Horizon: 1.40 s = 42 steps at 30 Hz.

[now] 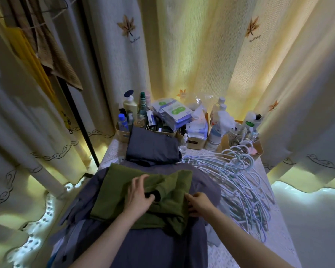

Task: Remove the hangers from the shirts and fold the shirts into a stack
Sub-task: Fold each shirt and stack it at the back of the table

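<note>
While the left hand (138,194) lies flat with spread fingers on the green shirt (120,182), the right hand (198,204) curls its fingers over the shirt's right edge and appears to pinch the cloth there. This shirt sits near the middle of the counter (275,219), hanger-free and partly doubled over, on top of grey shirts (143,248) that spread toward the near edge. The step in hand looks like the folding of this one shirt: its sides seem turned in, but its near right corner hangs loose and the outline is uneven. The next move likely calls for the right hand to carry its edge across or tuck it under while the left keeps the cloth pinned, then a last fold before the shirt goes onto the folded stack (153,147), which sits just beyond it toward the far edge. Right of the shirts, a heap of pale hangers (240,180) lies along the counter's right side. Along the far edge stand baskets (198,144) crowded with bottles (131,105) and packets, with curtains (182,55) behind.

A small dark patch (153,196) by the left thumb cannot be identified; it may be a label or a collar opening. The right fingertips are hidden under the cloth, so the exact hold is uncertain. How many grey shirts lie beneath, and whether any hanger remains in them, cannot be told.
</note>
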Available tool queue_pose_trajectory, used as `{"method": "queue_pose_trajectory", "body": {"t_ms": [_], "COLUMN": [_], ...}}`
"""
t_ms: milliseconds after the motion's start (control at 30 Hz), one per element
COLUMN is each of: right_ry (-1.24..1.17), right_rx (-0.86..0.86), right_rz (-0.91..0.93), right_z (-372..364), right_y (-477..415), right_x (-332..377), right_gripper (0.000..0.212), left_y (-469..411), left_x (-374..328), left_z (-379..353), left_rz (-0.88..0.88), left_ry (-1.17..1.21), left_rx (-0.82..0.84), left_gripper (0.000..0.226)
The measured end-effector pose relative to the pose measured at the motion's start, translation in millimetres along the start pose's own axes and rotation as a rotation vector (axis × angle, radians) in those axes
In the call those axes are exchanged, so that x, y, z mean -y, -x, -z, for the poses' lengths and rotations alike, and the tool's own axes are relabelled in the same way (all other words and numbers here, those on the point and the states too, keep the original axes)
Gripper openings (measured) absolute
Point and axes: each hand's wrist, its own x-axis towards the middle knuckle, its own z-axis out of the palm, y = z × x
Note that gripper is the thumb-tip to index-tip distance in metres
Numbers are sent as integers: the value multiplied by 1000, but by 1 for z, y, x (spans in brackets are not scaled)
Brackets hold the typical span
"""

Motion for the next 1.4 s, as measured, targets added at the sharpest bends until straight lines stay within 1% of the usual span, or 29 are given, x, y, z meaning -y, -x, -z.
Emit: {"method": "queue_pose_trajectory", "body": {"t_ms": [33, 100, 133, 167, 233, 300, 333, 400, 467, 533, 567, 600, 633, 667, 700, 767, 800, 833, 933, 1000, 1033, 1100, 1133, 1167, 1200, 1233, 1300, 1333, 1400], "right_ry": [28, 110, 147, 174, 176, 144, 129, 114, 117, 107, 94, 90, 94, 95, 72, -38, -80, -93, -57, -13, -35, -124, -128, -84, -33, 26, 41, 9, -78], "right_rx": [-2, -25, -34, -37, -32, -14, -8, -9, -17, -15, -6, 5, 14, 18, 22, 58, 88, 114, 213, 276, 324, 472, 507, 486, 387, 222, -46, -80, 67], "right_rz": [13, 39, 49, 53, 39, 14, 5, -3, -6, -29, -46, -56, -58, -52, -36, 28, 79, 143, 318, 392, 406, 379, 356, 347, 348, 343, 235, 152, 16], "right_z": [-3, -7, -7, -6, -4, -2, -3, -4, -9, -14, -17, -20, -21, -22, -23, -28, -31, -35, -55, -77, -91, -116, -126, -132, -135, -134, -128, -125, -127], "right_y": [0, -1, -2, -3, -5, -7, -8, -11, -12, -13, -14, -13, -13, -13, -12, -5, 0, 5, 16, 21, 24, 26, 24, 21, 15, 7, -8, -13, -15], "right_x": [4, 10, 12, 13, 12, 9, 8, 8, 8, 8, 8, 7, 7, 6, 5, 6, 8, 10, 30, 51, 61, 76, 79, 80, 79, 76, 63, 54, 38], "right_gripper": [27, 25, 24, 24, 26, 28, 30, 36, 42, 48, 46, 41, 34, 29, 30, 43, 48, 52, 59, 64, 66, 71, 70, 61, 50, 39, 24, 24, 28], "left_y": [2, 2, 1, -1, -8, -21, -27, -39, -39, -28, -22, -15, -8, -1, 5, 12, 11, 9, 0, -9, -10, -15, -21, -27, -33, -37, -44, -45, -44], "left_x": [-1, -3, -2, -1, -3, -7, -5, 2, 10, 16, 17, 17, 16, 17, 17, 17, 15, 10, -10, -7, -2, 10, 19, 28, 35, 43, 55, 62, 74], "left_z": [-1, -8, -13, -17, -19, -7, 3, 22, 36, 38, 35, 28, 19, 8, -2, -18, -20, -17, 22, 53, 66, 88, 94, 97, 100, 102, 104, 104, 99], "left_rz": [-103, -162, -155, -151, -40, 190, 256, 273, 211, 92, -19, -158, -289, -383, -413, -277, -156, -24, 320, 435, 433, 366, 334, 317, 316, 322, 304, 283, 245], "left_ry": [-141, -286, -314, -307, -111, 187, 263, 207, -45, -288, -337, -316, -263, -217, -174, -77, 19, 161, 554, 765, 819, 716, 578, 440, 341, 278, 174, 120, -50], "left_rx": [64, 202, 212, 173, 61, 7, -11, -43, -87, -266, -332, -337, -230, -60, 135, 472, 563, 581, 456, 434, 420, 369, 321, 254, 185, 122, 31, 15, -21], "left_gripper": [74, 81, 77, 66, 40, 45, 51, 51, 44, 40, 38, 36, 35, 38, 44, 52, 52, 48, 27, 38, 42, 42, 43, 44, 45, 47, 55, 62, 74]}}
